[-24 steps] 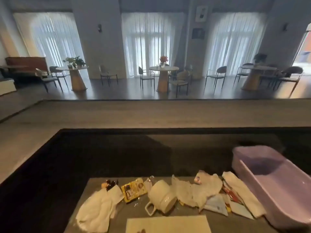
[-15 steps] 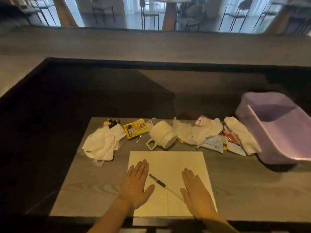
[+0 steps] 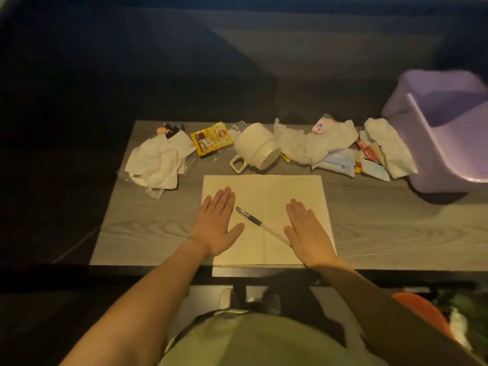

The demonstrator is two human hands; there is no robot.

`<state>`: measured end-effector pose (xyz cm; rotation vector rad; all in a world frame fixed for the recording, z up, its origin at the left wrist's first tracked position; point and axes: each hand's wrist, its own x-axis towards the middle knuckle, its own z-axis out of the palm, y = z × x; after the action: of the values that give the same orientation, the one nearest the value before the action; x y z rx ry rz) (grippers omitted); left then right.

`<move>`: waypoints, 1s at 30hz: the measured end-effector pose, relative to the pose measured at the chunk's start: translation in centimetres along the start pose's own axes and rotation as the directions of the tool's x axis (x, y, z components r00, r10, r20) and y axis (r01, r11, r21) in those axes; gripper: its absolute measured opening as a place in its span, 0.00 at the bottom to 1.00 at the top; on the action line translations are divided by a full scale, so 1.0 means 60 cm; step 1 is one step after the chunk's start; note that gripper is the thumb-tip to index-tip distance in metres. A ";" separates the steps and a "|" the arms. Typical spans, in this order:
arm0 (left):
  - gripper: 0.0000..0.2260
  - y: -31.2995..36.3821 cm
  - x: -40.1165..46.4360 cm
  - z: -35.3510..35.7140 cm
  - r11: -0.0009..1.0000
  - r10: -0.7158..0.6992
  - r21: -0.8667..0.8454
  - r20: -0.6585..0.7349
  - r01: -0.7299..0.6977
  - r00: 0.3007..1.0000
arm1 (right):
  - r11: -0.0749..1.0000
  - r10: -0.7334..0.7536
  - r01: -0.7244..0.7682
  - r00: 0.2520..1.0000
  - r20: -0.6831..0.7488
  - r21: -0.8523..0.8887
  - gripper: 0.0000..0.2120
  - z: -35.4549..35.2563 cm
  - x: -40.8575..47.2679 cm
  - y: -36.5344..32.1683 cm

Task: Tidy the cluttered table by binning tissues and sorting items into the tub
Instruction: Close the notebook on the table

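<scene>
My left hand [image 3: 215,223] and my right hand [image 3: 307,232] lie flat, fingers straight, on an open notebook [image 3: 264,191] at the front of the grey table [image 3: 396,233]. A pen [image 3: 253,221] lies slanted on the page between them. Behind the notebook runs a row of clutter: a crumpled white tissue [image 3: 158,162] at the left, a yellow packet [image 3: 211,138], a cream mug [image 3: 254,149] on its side, more crumpled tissues [image 3: 314,143], and another tissue [image 3: 390,149] by small wrappers. A lilac tub [image 3: 446,128] stands at the right.
Small dark and orange trinkets [image 3: 169,128] sit at the table's back left corner. A packet of wipes [image 3: 338,161] lies under the middle tissues. An orange object [image 3: 420,310] shows on the floor at my lower right. Dark floor surrounds the table.
The view has tilted down from the room to the table. My hands came into sight flat on the notebook and have stayed there.
</scene>
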<state>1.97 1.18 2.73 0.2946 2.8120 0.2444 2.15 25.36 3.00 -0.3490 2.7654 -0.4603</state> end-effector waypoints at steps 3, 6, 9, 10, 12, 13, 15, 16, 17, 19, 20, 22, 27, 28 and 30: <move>0.35 0.000 -0.001 0.003 1.000 -0.005 0.002 -0.001 0.005 1.000 | 0.996 -0.008 0.009 1.000 -0.003 0.091 0.23 -0.003 0.000 0.000; 0.35 -0.002 0.001 0.005 1.000 0.003 -0.011 -0.001 -0.003 1.000 | 0.964 0.031 -0.031 1.000 0.005 0.263 0.22 -0.013 -0.001 -0.003; 0.34 -0.005 0.002 0.007 0.999 0.009 -0.031 -0.003 -0.010 1.000 | 0.963 0.031 -0.006 0.996 -0.087 0.270 0.23 -0.028 0.001 -0.020; 0.33 -0.005 0.002 0.007 0.999 0.005 -0.050 -0.005 -0.005 1.000 | 0.981 -0.013 0.034 0.994 -0.111 0.190 0.22 -0.031 0.000 -0.031; 0.30 -0.002 0.001 0.006 0.993 -0.013 -0.114 -0.035 0.009 0.999 | 0.989 -0.112 0.119 0.990 -0.084 0.083 0.18 -0.027 0.001 -0.058; 0.28 0.001 0.001 0.003 0.988 -0.022 -0.151 -0.057 0.014 0.998 | 0.988 -0.132 0.135 0.990 -0.050 0.073 0.16 -0.023 0.002 -0.071; 0.26 0.005 0.002 -0.004 0.976 -0.040 -0.215 -0.100 0.018 0.994 | 0.989 -0.093 0.095 0.995 -0.023 0.113 0.12 -0.018 0.004 -0.088; 0.24 0.006 0.003 -0.007 0.970 -0.046 -0.242 -0.124 0.014 0.991 | 0.987 -0.042 0.046 0.999 -0.032 0.156 0.12 -0.018 0.003 -0.092; 0.23 0.005 0.004 -0.009 0.963 -0.055 -0.269 -0.154 0.012 0.987 | 0.977 0.022 -0.011 0.999 -0.047 0.212 0.11 -0.018 0.002 -0.095; 0.21 0.003 0.002 -0.007 0.944 -0.124 -0.328 -0.246 0.038 0.961 | 0.922 0.165 -0.120 0.982 -0.095 0.369 0.11 -0.018 -0.003 -0.096; 0.20 0.003 0.001 -0.005 0.926 -0.195 -0.368 -0.289 0.079 0.937 | 0.880 0.234 -0.164 0.967 -0.105 0.445 0.11 -0.019 -0.005 -0.097; 0.18 0.005 -0.006 -0.003 0.868 -0.360 -0.459 -0.319 0.189 0.877 | 0.853 0.294 -0.217 0.951 -0.094 0.475 0.12 -0.019 -0.005 -0.100; 0.17 0.011 -0.016 -0.010 0.821 -0.480 -0.481 -0.286 0.309 0.830 | 0.910 0.229 -0.183 0.970 -0.085 0.372 0.09 -0.020 0.011 -0.118; 0.17 0.013 -0.015 -0.013 0.811 -0.491 -0.491 -0.275 0.318 0.827 | 0.917 0.220 -0.178 0.972 -0.080 0.356 0.09 -0.020 0.011 -0.121; 0.18 0.019 -0.011 -0.017 0.779 -0.520 -0.527 -0.240 0.340 0.820 | 0.927 0.203 -0.168 0.976 -0.073 0.335 0.09 -0.018 0.011 -0.122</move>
<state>2.47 1.97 4.10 -0.5826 2.9481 0.9292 2.53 18.73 6.37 0.0195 2.7204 -0.8944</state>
